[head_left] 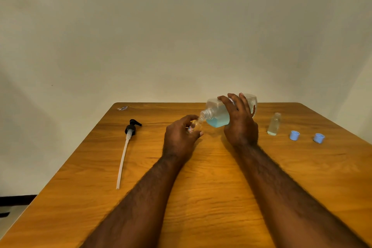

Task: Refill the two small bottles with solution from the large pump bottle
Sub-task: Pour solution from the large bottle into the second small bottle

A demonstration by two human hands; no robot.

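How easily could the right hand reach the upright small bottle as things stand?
Probably not yet: the right hand grips the tilted large bottle. The path itself looks free: the upright small bottle stands just to its right with nothing between.

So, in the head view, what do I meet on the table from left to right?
Pump with tube → left hand gripping a small bottle → right hand tilting the large bottle → standing small bottle → blue cap → second blue cap.
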